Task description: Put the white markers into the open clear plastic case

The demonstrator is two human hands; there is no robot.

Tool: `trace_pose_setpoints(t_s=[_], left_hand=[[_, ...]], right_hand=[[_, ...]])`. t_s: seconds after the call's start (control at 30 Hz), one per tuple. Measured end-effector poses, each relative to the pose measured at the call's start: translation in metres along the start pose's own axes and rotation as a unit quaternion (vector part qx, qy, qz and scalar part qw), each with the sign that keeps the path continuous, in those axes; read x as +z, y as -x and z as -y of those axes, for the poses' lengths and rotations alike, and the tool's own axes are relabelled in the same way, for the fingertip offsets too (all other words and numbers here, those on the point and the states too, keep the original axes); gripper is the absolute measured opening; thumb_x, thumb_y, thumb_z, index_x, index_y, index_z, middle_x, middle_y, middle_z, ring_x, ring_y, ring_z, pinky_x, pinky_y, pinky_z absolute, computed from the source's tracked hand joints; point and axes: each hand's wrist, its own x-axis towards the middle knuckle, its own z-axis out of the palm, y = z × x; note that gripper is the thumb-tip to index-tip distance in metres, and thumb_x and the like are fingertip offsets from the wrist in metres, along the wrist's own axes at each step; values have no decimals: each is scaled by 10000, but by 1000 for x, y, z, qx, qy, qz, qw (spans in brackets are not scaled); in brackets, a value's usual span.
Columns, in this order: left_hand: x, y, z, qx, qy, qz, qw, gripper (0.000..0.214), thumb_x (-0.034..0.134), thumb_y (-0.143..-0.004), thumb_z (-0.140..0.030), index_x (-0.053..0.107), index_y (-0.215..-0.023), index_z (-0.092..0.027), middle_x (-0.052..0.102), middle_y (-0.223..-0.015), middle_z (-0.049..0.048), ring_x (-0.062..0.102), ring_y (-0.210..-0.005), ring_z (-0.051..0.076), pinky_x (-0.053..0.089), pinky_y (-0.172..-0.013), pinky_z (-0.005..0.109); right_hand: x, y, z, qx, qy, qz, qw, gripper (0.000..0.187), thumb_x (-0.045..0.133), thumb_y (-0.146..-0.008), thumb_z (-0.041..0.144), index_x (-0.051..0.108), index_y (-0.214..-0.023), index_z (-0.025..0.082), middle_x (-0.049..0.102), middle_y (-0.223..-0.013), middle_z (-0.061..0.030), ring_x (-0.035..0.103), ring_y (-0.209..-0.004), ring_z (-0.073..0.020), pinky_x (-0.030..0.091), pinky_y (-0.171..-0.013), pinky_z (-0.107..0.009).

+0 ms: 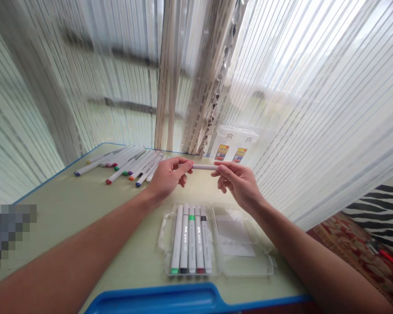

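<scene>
The left hand (172,176) and right hand (238,179) are apart, each with thumb and fingers pinched on one end of a pen (205,167), which lies level between them over the table (68,209); at six o'clock from it is an open case (245,266), five pens (191,240) on its nine-o'clock side; loose pens (126,171) lie at nine o'clock; a clear box (237,136) stands at two.
</scene>
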Motion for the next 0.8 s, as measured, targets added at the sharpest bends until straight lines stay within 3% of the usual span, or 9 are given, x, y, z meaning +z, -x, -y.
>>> trace_pose_setpoints(t_s=[0.3,0.57,0.8], left_hand=[[0,0,-5,-18,78,3,997,241,633,-874,-334,683,-950,-111,696,-824,81,533,-488,77,443,-472,227],[2,3,-7,4,111,76,991,297,651,-872,-326,676,-1069,-106,728,-954,132,598,-546,111,481,-500,258],[1,6,-10,7,84,111,990,362,662,-860,-296,657,-1160,-95,714,-1067,169,615,-586,114,502,-531,271]], right_hand=[[1,0,6,20,-45,-13,999,295,685,-852,403,723,-999,151,765,-840,-85,616,-482,-109,431,-393,-209],[-6,-7,3,60,-78,-69,993,200,668,-862,322,710,-896,130,755,-806,-86,611,-494,-93,444,-407,-180],[-7,-9,2,65,-64,-103,991,232,670,-868,362,685,-895,132,738,-757,-78,618,-490,-101,445,-390,-179]])
